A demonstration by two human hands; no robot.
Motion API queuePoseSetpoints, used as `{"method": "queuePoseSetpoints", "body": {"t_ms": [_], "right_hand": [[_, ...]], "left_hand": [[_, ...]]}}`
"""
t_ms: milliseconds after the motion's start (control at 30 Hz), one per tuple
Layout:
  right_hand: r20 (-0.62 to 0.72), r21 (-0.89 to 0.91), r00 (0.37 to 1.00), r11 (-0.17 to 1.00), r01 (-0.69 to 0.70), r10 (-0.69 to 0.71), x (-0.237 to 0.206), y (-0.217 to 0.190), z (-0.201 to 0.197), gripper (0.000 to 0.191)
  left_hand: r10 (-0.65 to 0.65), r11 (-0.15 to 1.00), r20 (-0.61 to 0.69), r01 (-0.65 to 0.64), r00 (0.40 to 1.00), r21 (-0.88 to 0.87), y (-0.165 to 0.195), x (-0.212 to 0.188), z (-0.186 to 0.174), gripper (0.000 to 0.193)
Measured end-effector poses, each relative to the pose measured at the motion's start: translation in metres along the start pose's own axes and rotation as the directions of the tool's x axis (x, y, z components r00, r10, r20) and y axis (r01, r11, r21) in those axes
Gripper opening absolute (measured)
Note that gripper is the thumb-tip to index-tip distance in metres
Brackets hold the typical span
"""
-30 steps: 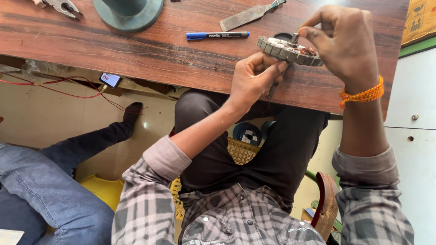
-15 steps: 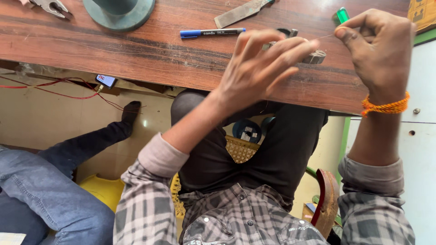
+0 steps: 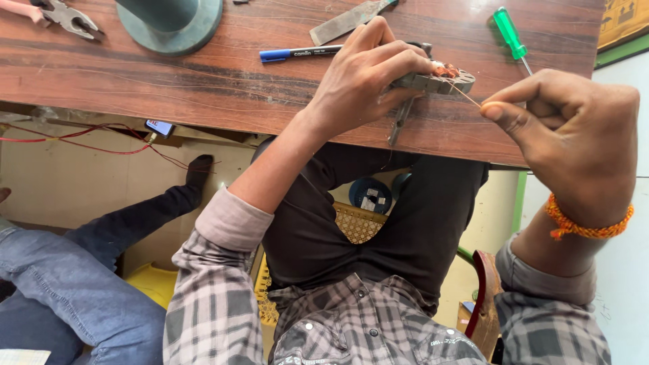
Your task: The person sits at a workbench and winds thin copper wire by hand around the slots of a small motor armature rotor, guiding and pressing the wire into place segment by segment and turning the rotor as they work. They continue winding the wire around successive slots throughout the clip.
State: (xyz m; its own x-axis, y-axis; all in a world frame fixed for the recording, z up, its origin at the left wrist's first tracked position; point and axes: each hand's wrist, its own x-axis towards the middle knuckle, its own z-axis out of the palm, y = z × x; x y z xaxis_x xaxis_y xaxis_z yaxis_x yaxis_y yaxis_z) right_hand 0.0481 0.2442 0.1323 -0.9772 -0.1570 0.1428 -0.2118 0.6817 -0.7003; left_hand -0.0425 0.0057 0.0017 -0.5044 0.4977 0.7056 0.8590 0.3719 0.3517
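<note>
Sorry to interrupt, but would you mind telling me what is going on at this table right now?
A seated person is working at a wooden table. The left hand presses a round metal part with copper windings against the tabletop. The right hand pinches a thin copper wire that runs taut from that part. A blue pen, a green screwdriver, a flat file and pliers lie nearby.

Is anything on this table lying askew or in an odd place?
Nothing looks damaged or spilled. Only the pliers at the far left corner of the table stick out past its edge.
</note>
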Motion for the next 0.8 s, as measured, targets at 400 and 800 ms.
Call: {"method": "queuePoseSetpoints", "body": {"t_ms": [400,800], "right_hand": [[0.076,-0.007,0.991,0.994,0.110,-0.109,-0.020,0.019,0.061,0.007],[-0.026,0.093,0.997,0.993,0.070,-0.068,-0.027,0.059,0.100,0.005]], "left_hand": [[-0.035,0.998,0.006,0.035,0.999,-0.057,0.001,0.001,0.004,0.044],[0.331,0.905,0.071,-0.338,0.941,0.259,0.012,-0.017,0.002,0.025]]}}
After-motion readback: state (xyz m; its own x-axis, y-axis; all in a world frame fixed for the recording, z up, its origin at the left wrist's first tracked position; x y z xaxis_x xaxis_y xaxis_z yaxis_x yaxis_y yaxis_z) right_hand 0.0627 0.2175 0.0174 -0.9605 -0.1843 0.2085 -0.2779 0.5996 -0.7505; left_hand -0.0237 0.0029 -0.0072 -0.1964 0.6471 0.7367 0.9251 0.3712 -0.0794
